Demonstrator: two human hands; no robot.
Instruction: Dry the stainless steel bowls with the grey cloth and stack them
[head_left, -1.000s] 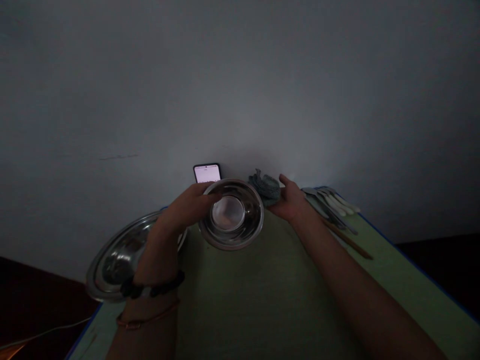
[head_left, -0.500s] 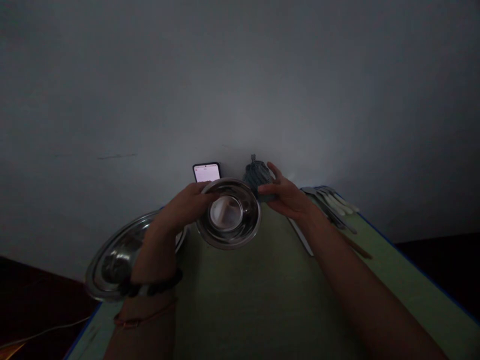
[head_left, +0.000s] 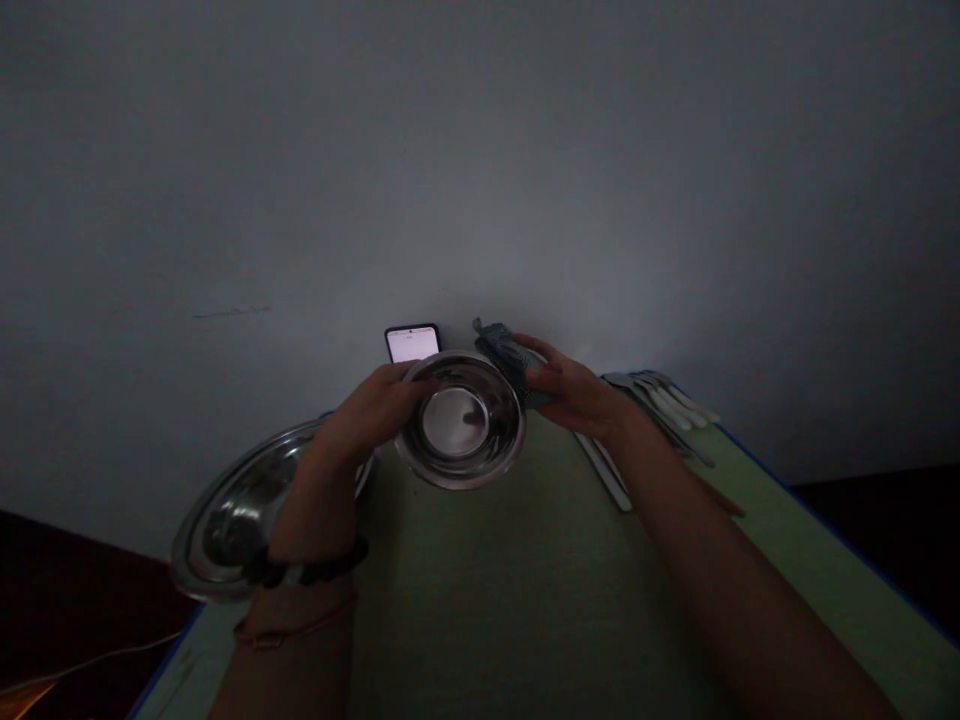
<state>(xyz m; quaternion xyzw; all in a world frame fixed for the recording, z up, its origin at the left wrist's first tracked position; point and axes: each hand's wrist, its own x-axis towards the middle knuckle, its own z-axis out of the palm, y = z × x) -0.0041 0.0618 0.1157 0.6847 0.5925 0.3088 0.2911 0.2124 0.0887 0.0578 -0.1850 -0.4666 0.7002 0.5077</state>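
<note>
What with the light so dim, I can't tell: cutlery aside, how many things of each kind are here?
Steel bowl: 1, in the left hand
Steel platter: 1
Phone: 1
Cloth: 1, in the right hand
Total: 4

Your right hand (head_left: 577, 395): one second ago open, palm against cloth lying crumpled on table by wall. Half second ago fingers closed on it, cloth lifted off table. Now hand moved left, cloth (head_left: 504, 350) bunched in your fingers and brought against far right rim of bowl (head_left: 461, 420). Bowl sits slightly higher in view than before. Pale flat utensil (head_left: 604, 472), unseen one second ago, now shows on table beside your right wrist.
</note>
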